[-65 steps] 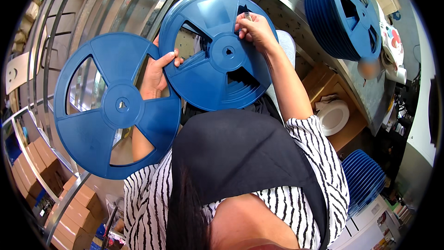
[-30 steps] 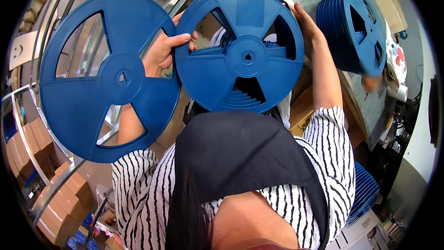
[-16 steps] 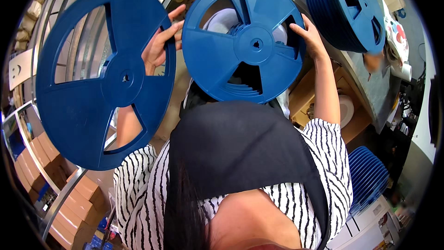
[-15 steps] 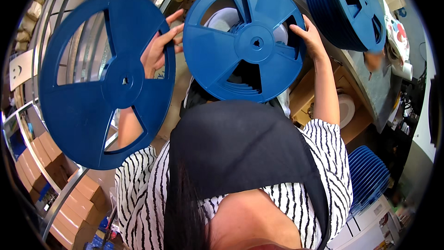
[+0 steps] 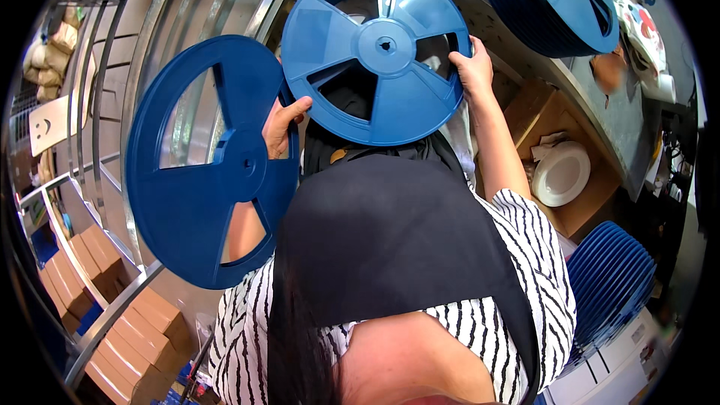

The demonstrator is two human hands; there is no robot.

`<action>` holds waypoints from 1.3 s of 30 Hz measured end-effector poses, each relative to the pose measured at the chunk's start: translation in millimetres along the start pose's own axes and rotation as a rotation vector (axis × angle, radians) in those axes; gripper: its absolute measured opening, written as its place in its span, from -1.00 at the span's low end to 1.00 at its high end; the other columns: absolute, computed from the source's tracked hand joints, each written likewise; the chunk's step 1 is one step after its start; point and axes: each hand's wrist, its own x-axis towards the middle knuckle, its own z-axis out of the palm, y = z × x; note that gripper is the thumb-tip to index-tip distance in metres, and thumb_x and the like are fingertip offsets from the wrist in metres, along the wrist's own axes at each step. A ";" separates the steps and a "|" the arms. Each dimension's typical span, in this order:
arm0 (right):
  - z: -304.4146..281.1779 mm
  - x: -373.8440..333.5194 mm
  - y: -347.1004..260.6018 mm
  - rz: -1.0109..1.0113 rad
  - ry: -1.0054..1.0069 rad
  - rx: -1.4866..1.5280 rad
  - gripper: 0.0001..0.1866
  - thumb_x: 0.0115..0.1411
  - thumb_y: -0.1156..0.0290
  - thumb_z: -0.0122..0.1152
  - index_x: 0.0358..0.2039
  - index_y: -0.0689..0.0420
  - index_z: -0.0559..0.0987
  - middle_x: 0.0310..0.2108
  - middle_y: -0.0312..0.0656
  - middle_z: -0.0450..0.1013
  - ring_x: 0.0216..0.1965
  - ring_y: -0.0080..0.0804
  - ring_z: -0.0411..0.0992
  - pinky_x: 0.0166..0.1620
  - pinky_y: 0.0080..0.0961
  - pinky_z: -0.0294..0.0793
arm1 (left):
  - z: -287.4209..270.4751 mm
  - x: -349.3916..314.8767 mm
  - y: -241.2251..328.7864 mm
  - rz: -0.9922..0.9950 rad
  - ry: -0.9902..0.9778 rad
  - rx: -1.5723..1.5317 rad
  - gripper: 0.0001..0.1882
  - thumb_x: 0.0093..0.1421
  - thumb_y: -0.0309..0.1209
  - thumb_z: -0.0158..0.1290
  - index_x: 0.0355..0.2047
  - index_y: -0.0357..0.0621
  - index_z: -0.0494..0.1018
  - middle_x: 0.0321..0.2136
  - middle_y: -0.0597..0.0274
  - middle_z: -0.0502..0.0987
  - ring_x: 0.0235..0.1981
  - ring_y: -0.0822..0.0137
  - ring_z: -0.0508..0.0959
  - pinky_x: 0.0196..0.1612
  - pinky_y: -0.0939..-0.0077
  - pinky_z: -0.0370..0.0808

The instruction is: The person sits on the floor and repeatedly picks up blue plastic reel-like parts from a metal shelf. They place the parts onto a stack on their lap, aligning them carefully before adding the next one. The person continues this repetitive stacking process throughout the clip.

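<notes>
A large blue plastic reel (image 5: 184,202) with fan-shaped cut-outs hangs upright at my left forearm. My left hand (image 5: 278,130) shows through one of its openings, the thumb bent across the rim. Its fingers are mostly hidden behind the rim. That thumb tip meets the lower left edge of a second blue reel (image 5: 418,109), held in front of me with its face towards me. At the second reel's right edge, my right hand (image 5: 475,73) grips the rim, thumb on the near face and fingers around the outside.
Stacked blue reels (image 5: 536,11) stand on a metal bench (image 5: 581,94) at the upper right. Another blue stack (image 5: 611,285) is at the lower right. A cardboard box (image 5: 592,187) holds a white roll (image 5: 561,174). Metal racking (image 5: 139,105) and brown cartons (image 5: 135,337) line the left.
The left reel has moved right and down, closer to the second reel. My left fingers, earlier spread past the rim, have curled in. The second reel has shifted slightly left and up.
</notes>
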 end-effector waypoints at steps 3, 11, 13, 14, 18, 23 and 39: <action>2.4 -16.8 -1.2 -0.028 0.070 0.093 -0.36 -0.21 0.29 0.23 0.01 0.12 0.47 -0.18 -0.05 0.53 -0.15 -0.19 0.51 -0.01 -0.39 0.41 | -4.3 18.6 -21.4 0.029 0.109 -0.084 -0.58 -0.03 -0.40 0.29 -0.16 -0.10 0.39 -0.43 0.31 0.47 -0.50 0.49 0.42 -0.47 0.64 0.31; 0.8 -37.9 -29.1 -0.064 0.163 0.050 -0.38 -0.17 0.26 0.21 0.01 0.06 0.45 -0.20 -0.09 0.52 -0.17 -0.17 0.50 -0.04 -0.37 0.42 | -19.7 41.9 -37.1 -0.100 0.000 -0.288 -0.62 0.12 -0.38 0.17 -0.09 -0.29 0.40 -0.27 -0.02 0.56 -0.22 0.17 0.60 -0.10 0.26 0.57; 2.0 -36.0 -31.4 -0.060 0.180 0.035 -0.38 -0.17 0.26 0.21 0.02 0.04 0.44 -0.19 -0.10 0.52 -0.16 -0.17 0.50 -0.04 -0.37 0.42 | -21.7 40.4 -36.6 -0.173 -0.055 -0.319 -0.58 0.14 -0.39 0.16 -0.04 -0.34 0.37 -0.24 -0.11 0.56 -0.20 0.12 0.60 -0.08 0.23 0.58; 2.2 -35.6 -34.3 -0.048 0.168 0.026 -0.37 -0.17 0.26 0.21 0.02 0.05 0.44 -0.18 -0.09 0.52 -0.15 -0.17 0.50 -0.04 -0.38 0.42 | -25.4 44.2 -41.2 -0.156 -0.066 -0.301 -0.58 0.14 -0.40 0.16 -0.03 -0.35 0.37 -0.24 -0.12 0.56 -0.20 0.11 0.60 -0.08 0.22 0.58; 5.1 -34.3 -32.3 -0.039 0.134 0.016 -0.34 -0.17 0.26 0.21 0.05 0.10 0.42 -0.16 -0.07 0.51 -0.13 -0.19 0.50 -0.02 -0.39 0.42 | -28.8 55.1 -50.5 -0.123 -0.096 -0.286 -0.62 0.11 -0.46 0.15 -0.08 -0.38 0.40 -0.25 -0.15 0.56 -0.22 0.09 0.60 -0.10 0.26 0.58; 14.9 -31.7 -9.6 -0.018 -0.031 0.143 -0.31 -0.09 0.14 0.30 0.08 0.16 0.43 -0.14 0.00 0.51 -0.12 -0.23 0.50 -0.02 -0.41 0.42 | -35.6 82.2 -30.9 -0.189 -0.107 -0.546 -0.80 0.14 -0.53 0.10 -0.22 -0.33 0.47 -0.28 -0.04 0.57 -0.28 0.17 0.58 -0.09 0.30 0.55; -4.4 -34.5 -52.1 -0.345 0.241 0.247 -0.48 -0.03 0.40 0.36 0.00 0.16 0.49 -0.10 -0.14 0.47 -0.08 -0.33 0.44 0.06 -0.46 0.38 | -13.4 90.6 -24.7 -0.106 -0.103 -0.474 -0.82 0.11 -0.58 0.15 -0.26 -0.28 0.46 -0.43 0.18 0.53 -0.41 0.29 0.59 -0.24 0.30 0.62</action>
